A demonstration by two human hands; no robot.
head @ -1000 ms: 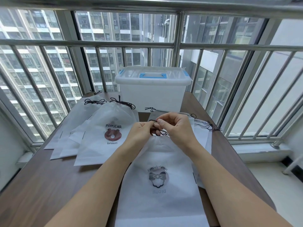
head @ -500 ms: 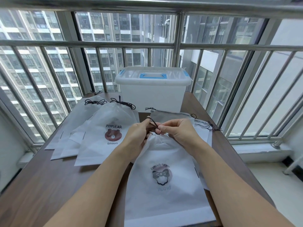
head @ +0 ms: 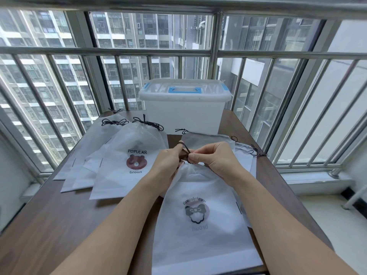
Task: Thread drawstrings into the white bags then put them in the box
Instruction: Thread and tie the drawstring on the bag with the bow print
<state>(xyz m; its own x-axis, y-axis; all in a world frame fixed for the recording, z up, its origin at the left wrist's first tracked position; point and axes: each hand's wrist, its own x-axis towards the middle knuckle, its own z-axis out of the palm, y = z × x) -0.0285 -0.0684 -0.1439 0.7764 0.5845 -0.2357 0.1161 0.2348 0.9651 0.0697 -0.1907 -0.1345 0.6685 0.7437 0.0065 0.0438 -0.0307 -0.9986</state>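
I see a dark wooden table (head: 49, 225) against a steel window railing (head: 139, 51). Beyond it stand high-rise apartment blocks (head: 49, 80) in daylight. A pale floor (head: 337, 231) lies to my right.

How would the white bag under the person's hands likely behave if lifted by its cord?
The white bag would probably hang limp: its gathered top is creased. It seems light, being thin and translucent. The dark cord, pinched by both hands, bends freely.
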